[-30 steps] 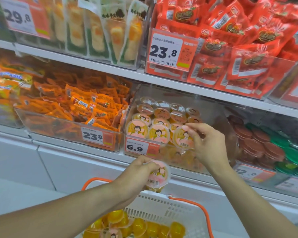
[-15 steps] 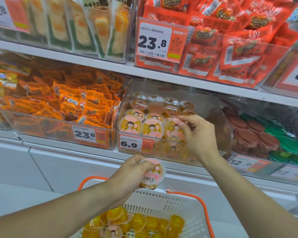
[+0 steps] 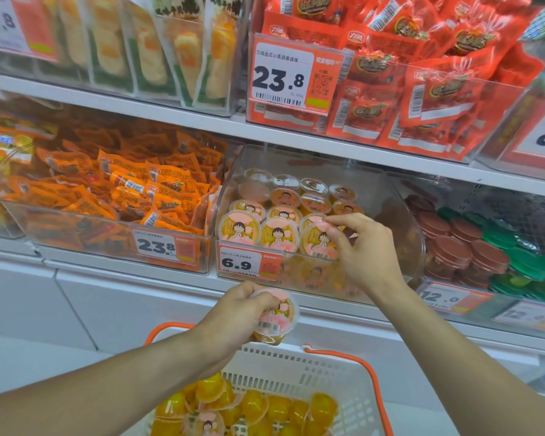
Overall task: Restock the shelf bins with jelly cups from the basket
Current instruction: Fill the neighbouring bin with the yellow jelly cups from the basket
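My right hand [image 3: 364,247] pinches a pink-lidded jelly cup [image 3: 320,242] at the clear plastic bin [image 3: 403,215]'s front edge — seating it; my left hand [image 3: 238,313] grips another cup [image 3: 276,316] above the white basket [image 3: 343,372], next in.

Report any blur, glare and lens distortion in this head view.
Head view: wide-angle bowing curves the shelf edge; the far-left and far-right bins smear with blur; soft glare streaks the clear jelly bin; the centre is sharpest, with the 6.9 tag readable and both hands only slightly soft.
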Action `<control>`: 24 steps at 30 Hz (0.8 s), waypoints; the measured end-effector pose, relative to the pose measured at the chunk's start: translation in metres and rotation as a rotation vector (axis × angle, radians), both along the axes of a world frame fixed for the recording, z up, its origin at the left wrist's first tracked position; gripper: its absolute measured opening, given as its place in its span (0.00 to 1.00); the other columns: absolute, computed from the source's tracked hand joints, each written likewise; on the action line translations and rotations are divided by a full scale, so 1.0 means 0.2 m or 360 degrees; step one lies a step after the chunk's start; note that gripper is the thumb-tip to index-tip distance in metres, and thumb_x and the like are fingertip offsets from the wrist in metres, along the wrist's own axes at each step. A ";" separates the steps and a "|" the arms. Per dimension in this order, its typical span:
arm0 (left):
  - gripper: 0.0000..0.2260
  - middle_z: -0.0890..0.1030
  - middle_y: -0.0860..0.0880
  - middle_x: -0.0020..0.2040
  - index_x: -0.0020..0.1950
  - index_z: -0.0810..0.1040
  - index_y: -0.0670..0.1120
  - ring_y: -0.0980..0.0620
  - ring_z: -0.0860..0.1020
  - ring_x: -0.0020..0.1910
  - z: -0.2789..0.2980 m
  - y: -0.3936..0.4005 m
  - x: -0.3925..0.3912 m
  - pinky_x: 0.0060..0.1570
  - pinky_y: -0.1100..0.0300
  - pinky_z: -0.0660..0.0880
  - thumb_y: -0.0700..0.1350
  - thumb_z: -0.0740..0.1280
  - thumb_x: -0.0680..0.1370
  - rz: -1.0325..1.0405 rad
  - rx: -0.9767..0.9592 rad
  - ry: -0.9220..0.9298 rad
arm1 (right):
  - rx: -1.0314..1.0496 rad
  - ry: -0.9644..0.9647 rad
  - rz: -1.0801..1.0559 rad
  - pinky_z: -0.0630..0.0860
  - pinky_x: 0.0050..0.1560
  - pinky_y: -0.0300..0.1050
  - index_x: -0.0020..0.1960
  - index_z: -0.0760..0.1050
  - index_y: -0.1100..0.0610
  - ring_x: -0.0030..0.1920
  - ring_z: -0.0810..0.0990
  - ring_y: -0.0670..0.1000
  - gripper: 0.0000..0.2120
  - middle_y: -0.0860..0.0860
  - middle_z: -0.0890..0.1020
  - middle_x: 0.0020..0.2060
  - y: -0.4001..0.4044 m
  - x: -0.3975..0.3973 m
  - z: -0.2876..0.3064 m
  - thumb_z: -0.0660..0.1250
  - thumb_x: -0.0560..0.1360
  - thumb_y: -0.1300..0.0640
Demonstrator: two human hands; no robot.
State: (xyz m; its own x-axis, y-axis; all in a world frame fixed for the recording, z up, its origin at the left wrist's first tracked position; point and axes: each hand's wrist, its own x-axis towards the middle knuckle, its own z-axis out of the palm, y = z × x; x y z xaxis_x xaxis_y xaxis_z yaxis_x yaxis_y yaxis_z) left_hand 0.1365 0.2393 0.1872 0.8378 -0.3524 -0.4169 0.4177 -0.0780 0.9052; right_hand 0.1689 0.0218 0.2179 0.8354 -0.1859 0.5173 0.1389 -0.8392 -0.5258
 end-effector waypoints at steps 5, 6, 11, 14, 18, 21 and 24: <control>0.05 0.82 0.36 0.52 0.54 0.76 0.41 0.37 0.82 0.48 0.00 0.00 0.00 0.52 0.42 0.79 0.40 0.65 0.80 0.0008 0.0033 -0.0025 | 0.0022 0.0023 0.0020 0.68 0.41 0.23 0.51 0.85 0.52 0.40 0.77 0.39 0.05 0.43 0.82 0.44 0.00 -0.02 0.01 0.72 0.77 0.55; 0.05 0.82 0.36 0.52 0.54 0.76 0.41 0.37 0.82 0.48 0.00 0.00 0.00 0.52 0.42 0.79 0.40 0.65 0.80 0.0007 0.0033 -0.0022 | 0.0026 -0.0004 0.0019 0.68 0.41 0.23 0.51 0.85 0.52 0.40 0.77 0.39 0.05 0.43 0.82 0.44 0.00 -0.03 0.01 0.72 0.76 0.56; 0.06 0.83 0.36 0.51 0.55 0.76 0.40 0.41 0.82 0.43 -0.01 0.00 0.00 0.52 0.44 0.80 0.40 0.65 0.80 -0.0024 0.0045 -0.0021 | 0.0012 0.0026 0.0025 0.68 0.40 0.24 0.50 0.85 0.51 0.39 0.77 0.40 0.04 0.43 0.82 0.44 -0.02 -0.03 0.03 0.73 0.76 0.55; 0.06 0.83 0.36 0.51 0.56 0.76 0.40 0.41 0.82 0.43 -0.02 0.00 0.00 0.55 0.40 0.78 0.41 0.66 0.80 -0.0040 0.0075 -0.0033 | -0.0016 0.0077 0.0025 0.68 0.41 0.24 0.50 0.85 0.51 0.39 0.77 0.40 0.05 0.44 0.83 0.45 -0.03 -0.02 0.01 0.73 0.76 0.53; 0.08 0.82 0.35 0.53 0.56 0.76 0.41 0.36 0.82 0.49 -0.03 -0.01 0.00 0.55 0.41 0.78 0.42 0.66 0.80 -0.0074 0.0142 -0.0044 | -0.0021 0.0155 0.0015 0.67 0.39 0.24 0.51 0.85 0.50 0.39 0.77 0.40 0.06 0.43 0.83 0.46 -0.04 -0.01 0.02 0.71 0.77 0.50; 0.07 0.82 0.34 0.53 0.56 0.75 0.40 0.40 0.81 0.45 -0.04 -0.01 0.01 0.42 0.53 0.77 0.42 0.65 0.80 -0.0089 0.0149 -0.0041 | 0.0087 0.0171 -0.0018 0.67 0.38 0.25 0.50 0.83 0.48 0.40 0.77 0.40 0.05 0.40 0.82 0.43 -0.06 -0.01 0.05 0.68 0.78 0.50; 0.07 0.82 0.34 0.53 0.56 0.75 0.41 0.41 0.81 0.43 -0.04 -0.01 0.00 0.36 0.58 0.75 0.42 0.65 0.80 -0.0111 0.0166 -0.0057 | 0.0243 0.0219 -0.0112 0.69 0.43 0.35 0.52 0.81 0.50 0.43 0.78 0.44 0.07 0.42 0.81 0.42 -0.10 0.04 0.06 0.65 0.80 0.52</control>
